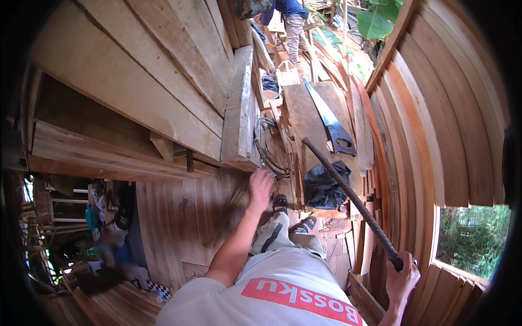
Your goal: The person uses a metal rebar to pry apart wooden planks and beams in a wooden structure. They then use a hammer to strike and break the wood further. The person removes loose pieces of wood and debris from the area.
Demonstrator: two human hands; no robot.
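My right hand (402, 274) is closed around the lower end of a dark ribbed steel bar (363, 211). The bar slants up and to the left, its far end over a wooden bench (299, 117). My left hand (261, 188) is raised near the corner of a plank-built wooden structure, fingers loosely extended, with nothing visible in it. On the bench lies a handsaw (325, 113) with a dark handle toward me. A crumpled black plastic bag (321, 190) sits at the bench's near end, partly behind the bar.
Coiled cable (261, 144) lies between the bench and the plank structure (163, 81). A plank wall (429, 108) with a window opening (472, 239) rises at right. One person (293, 27) stands at the far end; another (122, 250) is at lower left. Loose timber (331, 65) lies beyond the bench.
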